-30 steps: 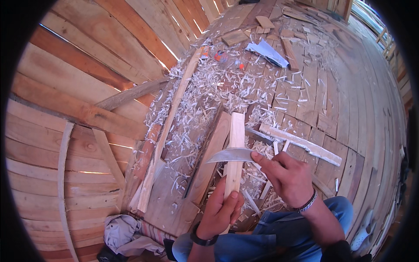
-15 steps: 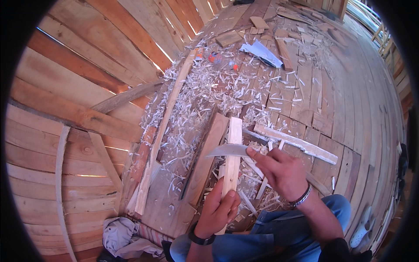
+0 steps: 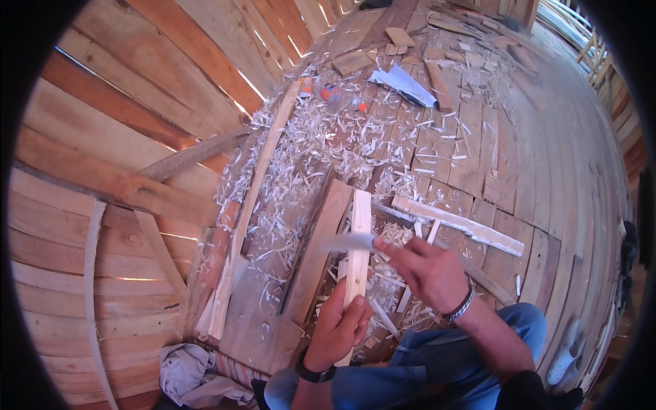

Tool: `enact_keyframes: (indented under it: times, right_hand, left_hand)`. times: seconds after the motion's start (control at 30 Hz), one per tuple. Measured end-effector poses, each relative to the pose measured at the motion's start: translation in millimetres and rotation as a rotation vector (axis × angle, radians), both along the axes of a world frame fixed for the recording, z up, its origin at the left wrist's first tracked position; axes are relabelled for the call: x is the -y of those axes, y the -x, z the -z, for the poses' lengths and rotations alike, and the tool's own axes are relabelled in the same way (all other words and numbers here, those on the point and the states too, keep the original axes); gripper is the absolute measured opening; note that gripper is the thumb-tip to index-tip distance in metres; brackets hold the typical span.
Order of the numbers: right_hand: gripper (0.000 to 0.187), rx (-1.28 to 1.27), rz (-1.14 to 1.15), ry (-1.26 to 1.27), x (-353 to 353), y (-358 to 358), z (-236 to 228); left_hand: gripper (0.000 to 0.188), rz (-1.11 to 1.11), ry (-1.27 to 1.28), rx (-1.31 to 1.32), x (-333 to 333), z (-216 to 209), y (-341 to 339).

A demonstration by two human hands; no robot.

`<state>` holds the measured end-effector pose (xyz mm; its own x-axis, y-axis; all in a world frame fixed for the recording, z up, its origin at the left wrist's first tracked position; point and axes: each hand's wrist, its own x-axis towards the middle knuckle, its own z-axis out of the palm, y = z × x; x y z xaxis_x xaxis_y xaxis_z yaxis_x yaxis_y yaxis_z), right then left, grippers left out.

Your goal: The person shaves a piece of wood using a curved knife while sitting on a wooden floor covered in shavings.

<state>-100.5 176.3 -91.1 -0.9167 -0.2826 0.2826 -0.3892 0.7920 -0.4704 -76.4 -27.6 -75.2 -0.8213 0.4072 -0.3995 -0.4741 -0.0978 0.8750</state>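
Note:
My left hand (image 3: 339,328) is wrapped round the lower part of a pale squared wooden stick (image 3: 359,229), which points away from me. In my right hand (image 3: 432,270) is a knife by its handle, mostly hidden in the fist. The curved knife blade (image 3: 345,242), smeared by motion, lies across the stick above my left hand and points left. Whether its edge bites into the wood I cannot tell. Under the stick's left side runs a thick brown board (image 3: 326,239), resting on the floor.
Wood shavings (image 3: 301,164) cover the floor ahead. A long thin strip of wood (image 3: 256,198) lies at left, a white-edged wood piece (image 3: 465,227) at right. Farther off are a blue-white sheet (image 3: 404,85) and offcuts. A plank wall (image 3: 102,157) rises at left; crumpled cloth (image 3: 191,376) lies near me.
The blade has shifted slightly down the stick toward me and left, blurring. My right hand moved with it. My left hand keeps its grip on the stick; the whole view has shifted slightly.

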Motion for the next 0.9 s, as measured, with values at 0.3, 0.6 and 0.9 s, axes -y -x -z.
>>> enact_keyframes:
  times: [0.3,0.6,0.9]
  right_hand:
    - [0.052,0.011,0.002,-0.080,2,3,5]
    - [0.050,-0.014,0.198,0.027,-23,32,23]
    - [0.044,0.056,0.020,-0.015,6,8,17]
  left_hand:
    - [0.038,0.002,0.058,0.005,0,11,0]
    - [0.039,-0.012,0.056,0.028,-3,13,-2]
    - [0.037,-0.022,0.065,0.008,1,20,4]
